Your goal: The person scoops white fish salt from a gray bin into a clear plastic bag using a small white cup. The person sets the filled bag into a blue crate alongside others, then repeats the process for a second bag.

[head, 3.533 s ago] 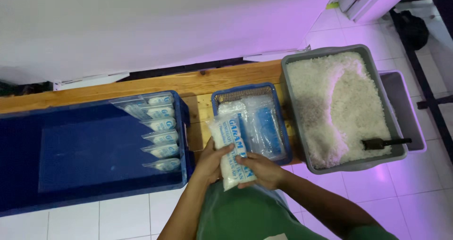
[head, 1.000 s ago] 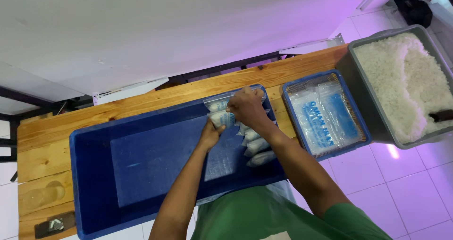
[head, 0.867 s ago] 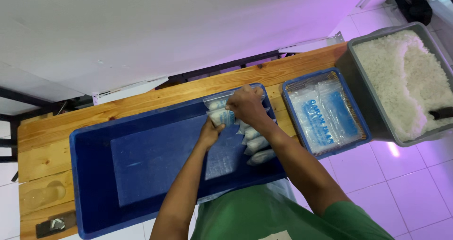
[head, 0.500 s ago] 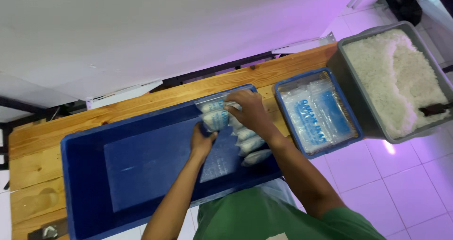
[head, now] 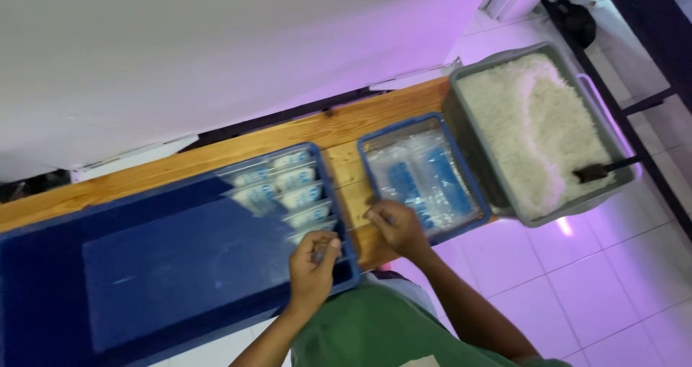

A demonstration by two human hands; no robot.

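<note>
Wooden bench [head: 346, 133]: one; it carried both blue containers side by side, with the grey tub at its right end.
Large blue crate [head: 144, 266]: one, on the left part of the bench; its floor was mostly bare.
Grey tub [head: 461, 115]: one, overhanging the right end of the bench, filled with white rice [head: 533, 122]; one dark scoop handle [head: 602, 169] lay at its right edge.
Small blue tray [head: 364, 147]: one, between the crate and the tub, holding a loose stack of flat, empty clear-and-blue bags [head: 422, 179]; their count could not be told.
Filled rice packets [head: 288, 190]: about six visible, stacked in a row against the right wall of the crate, in its far right corner.
Packet handling: judged fairly heavy for their size, soft and shape-shifting, with slick film; best gripped around the body from both sides, not by the sealed edge.
Empty bag handling: judged very light, limp and slippery, prone to cling together; best pinched at one corner or edge to peel off a single bag.
Left hand [head: 311, 266]: loosely curled at the crate's near right corner, just beside the nearest packet; no grip could be told.
Right hand [head: 395, 226]: fingers bent down onto the near left corner of the small tray, touching the bags; whether one was pinched could not be told.
</note>
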